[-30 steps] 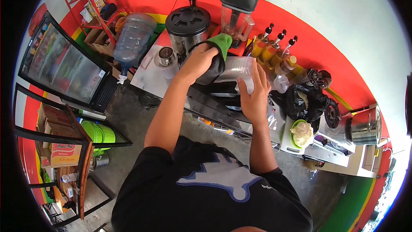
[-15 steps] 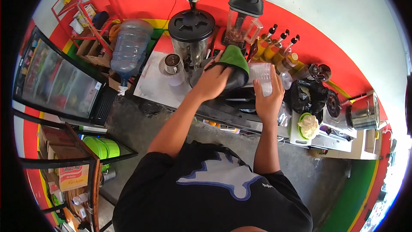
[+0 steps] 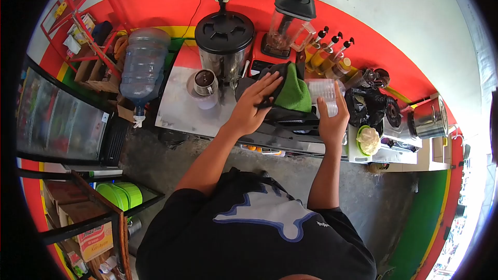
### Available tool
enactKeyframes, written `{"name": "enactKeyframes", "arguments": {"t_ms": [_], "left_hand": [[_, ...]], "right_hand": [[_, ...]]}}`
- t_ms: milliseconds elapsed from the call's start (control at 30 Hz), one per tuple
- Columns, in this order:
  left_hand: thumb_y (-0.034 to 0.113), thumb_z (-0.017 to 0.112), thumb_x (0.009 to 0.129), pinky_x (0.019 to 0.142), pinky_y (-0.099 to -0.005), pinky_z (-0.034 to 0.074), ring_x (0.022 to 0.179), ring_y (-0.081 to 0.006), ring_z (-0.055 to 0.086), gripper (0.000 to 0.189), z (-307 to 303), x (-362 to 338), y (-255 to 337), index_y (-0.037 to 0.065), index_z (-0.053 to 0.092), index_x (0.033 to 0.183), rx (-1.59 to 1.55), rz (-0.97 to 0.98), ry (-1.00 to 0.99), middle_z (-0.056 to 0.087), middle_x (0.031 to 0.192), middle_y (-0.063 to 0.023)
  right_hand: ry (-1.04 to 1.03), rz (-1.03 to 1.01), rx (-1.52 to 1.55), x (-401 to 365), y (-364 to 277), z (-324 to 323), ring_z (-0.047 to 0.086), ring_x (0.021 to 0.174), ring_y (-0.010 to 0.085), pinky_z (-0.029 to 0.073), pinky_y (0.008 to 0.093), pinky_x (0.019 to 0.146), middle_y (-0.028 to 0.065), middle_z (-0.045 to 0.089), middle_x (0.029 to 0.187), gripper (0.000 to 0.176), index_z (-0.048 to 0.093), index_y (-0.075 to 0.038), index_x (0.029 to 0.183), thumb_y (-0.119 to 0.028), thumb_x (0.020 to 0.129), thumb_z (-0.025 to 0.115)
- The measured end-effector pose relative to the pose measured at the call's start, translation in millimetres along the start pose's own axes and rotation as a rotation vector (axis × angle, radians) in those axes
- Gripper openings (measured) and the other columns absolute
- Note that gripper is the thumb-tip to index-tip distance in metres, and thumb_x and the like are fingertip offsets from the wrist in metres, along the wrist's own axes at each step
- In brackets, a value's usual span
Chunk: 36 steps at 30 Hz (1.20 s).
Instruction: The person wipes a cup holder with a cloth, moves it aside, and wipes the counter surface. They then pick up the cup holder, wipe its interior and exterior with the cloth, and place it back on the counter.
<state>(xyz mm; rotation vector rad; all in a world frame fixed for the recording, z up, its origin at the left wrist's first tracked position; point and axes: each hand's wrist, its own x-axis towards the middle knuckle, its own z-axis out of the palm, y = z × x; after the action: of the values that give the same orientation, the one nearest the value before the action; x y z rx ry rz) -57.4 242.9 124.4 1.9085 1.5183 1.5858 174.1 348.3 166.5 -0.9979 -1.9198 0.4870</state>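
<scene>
My left hand (image 3: 254,105) lies with fingers stretched out against the black part of a soft black-and-green fabric item (image 3: 293,91), whose exact kind I cannot make out. The item rests over the counter in front of the blender. To its right, my right hand (image 3: 334,116) has its fingers around a stack of clear plastic cups (image 3: 321,89) lying on its side. The cup stack sits close beside the green fabric. Behind my hands stands the blender (image 3: 288,23) with a black lid and red base.
A steel dispenser with a black lid (image 3: 224,33) and a metal cup on a white container (image 3: 206,98) stand left on the counter (image 3: 176,106). Pump bottles (image 3: 324,57), a black plastic bag (image 3: 365,105) and a green bowl (image 3: 368,141) are right. A water jug (image 3: 145,62) stands left.
My left hand has flattened and come off its grip on the fabric item, which has dropped lower and turned, green side rightward. My right hand stays on the cups. The view has shifted slightly.
</scene>
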Motion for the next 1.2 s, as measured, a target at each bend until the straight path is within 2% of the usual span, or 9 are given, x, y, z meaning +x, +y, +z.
{"name": "enactKeyframes", "arguments": {"t_ms": [133,300,433,533,567,667,800,1033,1200], "left_hand": [[0.027,0.078,0.089,0.119,-0.0499,0.035,0.151,-0.0392,0.041,0.071,6.2,-3.7,11.5,0.013,0.053,0.154,0.137,0.063,0.065,0.044,0.165,-0.0142],[0.017,0.083,0.078,0.118,-0.0519,0.036,0.150,-0.0418,0.042,0.078,27.5,17.3,33.5,0.019,0.058,0.152,0.184,0.069,0.060,0.044,0.165,-0.0132],[-0.003,0.065,0.074,0.121,-0.0495,0.035,0.151,-0.0415,0.040,0.075,23.0,20.6,33.2,0.017,0.063,0.146,0.052,0.237,0.007,0.052,0.159,-0.0135],[-0.002,0.050,0.089,0.127,-0.0454,0.027,0.156,-0.0387,0.033,0.063,16.9,11.4,6.2,0.007,0.055,0.151,-0.610,-0.139,-0.014,0.047,0.163,-0.0122],[-0.002,0.050,0.089,0.127,-0.0454,0.027,0.156,-0.0387,0.033,0.063,10.5,7.3,0.3,0.007,0.055,0.151,-0.603,-0.128,-0.045,0.047,0.163,-0.0122],[0.002,0.047,0.093,0.129,-0.0478,0.025,0.157,-0.0389,0.028,0.061,-7.3,-0.7,-16.1,0.003,0.050,0.153,0.053,-0.041,-0.135,0.034,0.171,-0.0118],[0.015,0.048,0.098,0.129,-0.0542,0.019,0.160,-0.0377,0.022,0.059,5.0,-8.1,-12.9,0.008,0.047,0.157,0.060,-0.108,-0.098,0.028,0.173,-0.0102],[0.017,0.046,0.101,0.128,-0.0532,0.017,0.161,-0.0371,0.020,0.065,20.0,43.3,48.4,0.016,0.037,0.165,0.153,0.019,-0.143,0.028,0.174,-0.0093],[0.017,0.041,0.104,0.130,-0.0514,0.018,0.160,-0.0387,0.019,0.059,22.6,52.1,9.6,0.012,0.039,0.162,0.266,0.087,-0.177,0.025,0.174,-0.0107]], "right_hand": [[-0.008,0.025,0.013,-2.2,-3.1,-1.7,0.066,0.118,0.0376,0.046,0.0449,0.106,0.0231,0.070,0.128,0.061,0.058,-0.001,0.147,-0.022,0.093,0.076],[-0.013,0.053,-0.010,-3.6,-6.0,-1.0,0.066,0.123,0.0382,0.047,0.0452,0.107,0.0249,0.069,0.132,0.061,0.057,0.000,0.148,-0.021,0.093,0.076],[-0.006,0.033,0.012,-5.4,-7.1,-2.7,0.065,0.124,0.0386,0.046,0.0456,0.107,0.0248,0.069,0.132,0.062,0.057,-0.001,0.148,-0.024,0.094,0.077],[0.021,0.036,-0.025,-7.4,-6.8,-4.1,0.064,0.126,0.0384,0.044,0.0455,0.110,0.0241,0.069,0.132,0.064,0.057,-0.003,0.149,-0.026,0.094,0.077],[0.015,0.024,-0.033,-8.2,-5.5,-4.3,0.063,0.127,0.0380,0.042,0.0454,0.111,0.0236,0.069,0.133,0.064,0.056,-0.004,0.150,-0.027,0.094,0.077],[0.019,0.069,-0.040,-9.8,-3.1,-4.4,0.063,0.127,0.0368,0.040,0.0448,0.113,0.0226,0.069,0.133,0.066,0.056,-0.005,0.151,-0.029,0.093,0.077],[-0.027,0.089,-0.015,-8.0,-8.0,-7.3,0.063,0.125,0.0365,0.040,0.0442,0.113,0.0230,0.068,0.134,0.067,0.056,-0.005,0.151,-0.030,0.093,0.077],[-0.040,0.019,0.030,-4.0,-11.9,-6.9,0.067,0.121,0.0373,0.048,0.0440,0.106,0.0250,0.069,0.130,0.063,0.056,-0.001,0.149,-0.021,0.093,0.077],[-0.047,0.035,0.036,-5.4,-11.2,-7.3,0.067,0.122,0.0378,0.049,0.0443,0.105,0.0255,0.068,0.132,0.061,0.055,0.000,0.149,-0.018,0.094,0.075]]}}
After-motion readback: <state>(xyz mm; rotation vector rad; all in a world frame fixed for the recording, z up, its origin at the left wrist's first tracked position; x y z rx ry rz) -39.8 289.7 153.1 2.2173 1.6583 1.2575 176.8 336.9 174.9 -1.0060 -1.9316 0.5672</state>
